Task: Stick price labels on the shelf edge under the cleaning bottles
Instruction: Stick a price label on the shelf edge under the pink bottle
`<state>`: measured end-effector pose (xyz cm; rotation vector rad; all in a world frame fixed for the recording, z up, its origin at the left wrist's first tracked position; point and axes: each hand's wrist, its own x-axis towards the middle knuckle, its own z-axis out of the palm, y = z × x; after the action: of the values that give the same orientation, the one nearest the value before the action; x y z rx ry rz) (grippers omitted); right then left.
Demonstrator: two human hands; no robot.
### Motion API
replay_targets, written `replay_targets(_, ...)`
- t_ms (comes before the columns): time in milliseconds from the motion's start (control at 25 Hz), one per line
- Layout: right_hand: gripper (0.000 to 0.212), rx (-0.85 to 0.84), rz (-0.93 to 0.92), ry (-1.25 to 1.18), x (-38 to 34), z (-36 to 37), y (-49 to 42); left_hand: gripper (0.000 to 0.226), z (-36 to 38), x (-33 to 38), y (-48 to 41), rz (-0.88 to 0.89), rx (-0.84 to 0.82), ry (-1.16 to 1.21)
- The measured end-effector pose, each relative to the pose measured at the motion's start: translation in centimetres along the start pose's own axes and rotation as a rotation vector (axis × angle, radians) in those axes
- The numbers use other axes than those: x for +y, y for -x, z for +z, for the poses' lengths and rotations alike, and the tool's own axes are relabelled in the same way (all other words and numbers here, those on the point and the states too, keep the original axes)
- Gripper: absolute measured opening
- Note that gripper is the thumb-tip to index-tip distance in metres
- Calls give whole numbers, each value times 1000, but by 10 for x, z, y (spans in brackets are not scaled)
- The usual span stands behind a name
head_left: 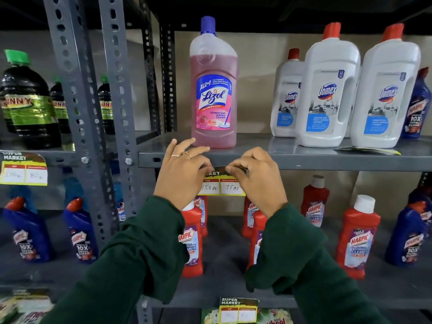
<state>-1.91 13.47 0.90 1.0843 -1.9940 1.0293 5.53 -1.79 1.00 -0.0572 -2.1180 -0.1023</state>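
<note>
A yellow and black price label [221, 183], marked 150 Rs and 75 Rs, hangs against the grey shelf edge [304, 162] directly under the pink Lizol bottle [214, 90]. My left hand [184, 171] pinches the label's top left corner, with its other fingers spread over the shelf lip. My right hand [254, 176] pinches the top right corner. Both hands hide the label's upper strip. Three white Domex bottles [327, 90] stand to the right on the same shelf.
A loose label [369, 150] lies flat on the shelf by the Domex bottles. Stuck labels hang on the left rack's edge [23, 169] and on the lower shelf's edge [238, 309]. Red Harpic bottles [357, 237] and blue Harpic bottles [81, 232] fill the shelf below.
</note>
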Motion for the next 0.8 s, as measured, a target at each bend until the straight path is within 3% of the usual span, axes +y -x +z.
replay_targets(360, 16, 72, 100, 105, -7, 13, -5, 10, 8, -1, -4, -71, -6, 85)
replay_targets(600, 19, 147, 169, 48, -14, 12, -14, 7, 3, -3, -17, -82, 29, 128)
replay_targets(800, 20, 154, 200, 72, -13, 17, -18, 21, 10, -5, -16, -65, 101, 112)
